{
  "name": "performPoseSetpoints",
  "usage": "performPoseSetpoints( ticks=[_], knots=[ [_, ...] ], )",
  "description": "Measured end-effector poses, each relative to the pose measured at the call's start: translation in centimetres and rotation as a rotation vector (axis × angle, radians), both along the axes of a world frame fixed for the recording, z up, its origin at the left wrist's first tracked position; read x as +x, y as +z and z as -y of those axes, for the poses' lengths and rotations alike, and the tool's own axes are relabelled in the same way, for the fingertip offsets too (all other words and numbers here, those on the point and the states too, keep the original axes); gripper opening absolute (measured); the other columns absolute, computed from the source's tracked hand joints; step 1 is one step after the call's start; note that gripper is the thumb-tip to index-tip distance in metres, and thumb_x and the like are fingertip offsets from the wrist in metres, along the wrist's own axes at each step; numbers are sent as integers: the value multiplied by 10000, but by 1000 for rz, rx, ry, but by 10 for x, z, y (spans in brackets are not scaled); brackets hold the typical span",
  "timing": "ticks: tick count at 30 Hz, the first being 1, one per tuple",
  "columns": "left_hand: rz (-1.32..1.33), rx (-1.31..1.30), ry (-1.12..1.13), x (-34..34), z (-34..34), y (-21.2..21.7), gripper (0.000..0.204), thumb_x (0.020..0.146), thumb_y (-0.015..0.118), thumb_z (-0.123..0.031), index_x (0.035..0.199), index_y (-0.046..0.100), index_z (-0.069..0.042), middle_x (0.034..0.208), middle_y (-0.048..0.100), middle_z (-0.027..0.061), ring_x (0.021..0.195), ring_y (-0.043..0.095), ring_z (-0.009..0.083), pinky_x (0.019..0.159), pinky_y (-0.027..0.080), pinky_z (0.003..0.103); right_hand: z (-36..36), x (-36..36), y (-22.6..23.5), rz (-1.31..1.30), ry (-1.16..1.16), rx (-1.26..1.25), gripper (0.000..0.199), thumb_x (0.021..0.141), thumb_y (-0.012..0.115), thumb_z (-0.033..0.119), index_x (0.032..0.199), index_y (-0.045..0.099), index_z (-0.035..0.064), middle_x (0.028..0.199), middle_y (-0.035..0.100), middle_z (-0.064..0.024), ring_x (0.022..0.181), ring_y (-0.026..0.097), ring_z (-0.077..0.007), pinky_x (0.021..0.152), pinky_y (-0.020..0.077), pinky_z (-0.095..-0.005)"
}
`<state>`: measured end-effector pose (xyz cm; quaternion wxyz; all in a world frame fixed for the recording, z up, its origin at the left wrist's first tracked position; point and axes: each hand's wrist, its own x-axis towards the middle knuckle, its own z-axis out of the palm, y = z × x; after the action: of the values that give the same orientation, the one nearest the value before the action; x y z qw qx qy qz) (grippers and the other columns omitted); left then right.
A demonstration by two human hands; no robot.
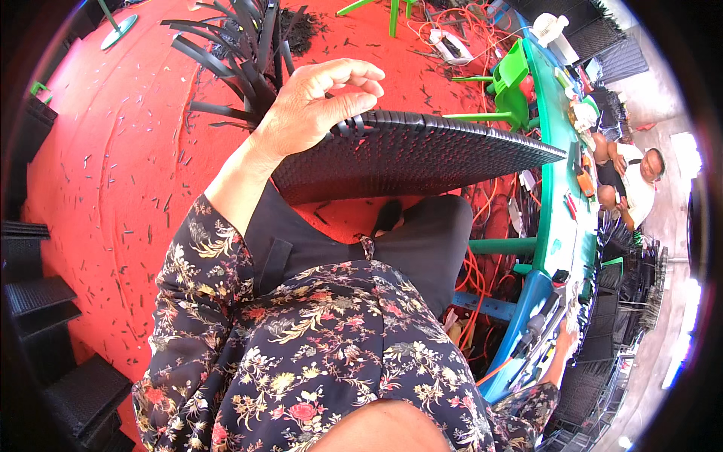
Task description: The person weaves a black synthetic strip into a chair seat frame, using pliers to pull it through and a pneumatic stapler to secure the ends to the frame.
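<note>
A black woven panel lies across my lap, over black trousers. My left hand comes out of a floral sleeve and grips the panel's left corner, where loose black strip ends stick up under my curled fingers. Beyond that hand a bundle of long black plastic strips fans out on the red floor. My right hand reaches to the green and blue table at lower right, among tools. It is small and partly hidden, so I cannot see whether it holds anything.
Small black offcuts litter the red floor. Orange cables run under the table. Another person sits at its far side. Green chairs stand behind the panel. Stacked black woven pieces line the left edge.
</note>
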<state>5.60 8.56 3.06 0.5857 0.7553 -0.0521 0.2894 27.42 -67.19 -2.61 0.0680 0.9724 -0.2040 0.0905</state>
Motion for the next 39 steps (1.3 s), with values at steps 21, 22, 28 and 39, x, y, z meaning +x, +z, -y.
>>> performPoseSetpoints(
  ticks=[21, 22, 28, 39],
  knots=[
    [-23, -112, -93, 6, 0, 1, 576, 807, 688, -300, 1243, 486, 17, 1178, 559, 93, 1137, 484, 174, 960, 359, 304, -611, -80, 87, 0, 2066, 623, 406, 703, 733, 258, 1003, 613, 13, 927, 594, -173, 924, 578, -347, 809, 471, -415],
    [9, -100, -81, 8, 0, 1, 585, 804, 689, -299, 1252, 481, 14, 1209, 542, 90, 1173, 461, 183, 996, 327, 323, -618, -79, 79, -50, 2018, 647, 416, 695, 739, 268, 1004, 619, 17, 917, 590, -171, 921, 577, -346, 804, 472, -415],
    [-27, -111, 2, -6, 9, 15, 674, 751, 729, -342, 1259, 476, 22, 1252, 502, 115, 1236, 400, 217, 1052, 261, 378, -624, -84, 70, -296, 1941, 697, 332, 729, 698, 273, 988, 649, 71, 926, 606, -119, 882, 599, -333, 757, 478, -422],
    [67, 541, 377, 7, 25, 17, 732, 693, 741, -395, 1233, 481, 25, 1209, 515, 198, 1168, 467, 360, 1020, 329, 448, -626, -77, 66, -257, 1939, 853, 285, 682, 694, 193, 905, 592, 48, 857, 611, -127, 812, 607, -344, 693, 486, -429]
  ],
)
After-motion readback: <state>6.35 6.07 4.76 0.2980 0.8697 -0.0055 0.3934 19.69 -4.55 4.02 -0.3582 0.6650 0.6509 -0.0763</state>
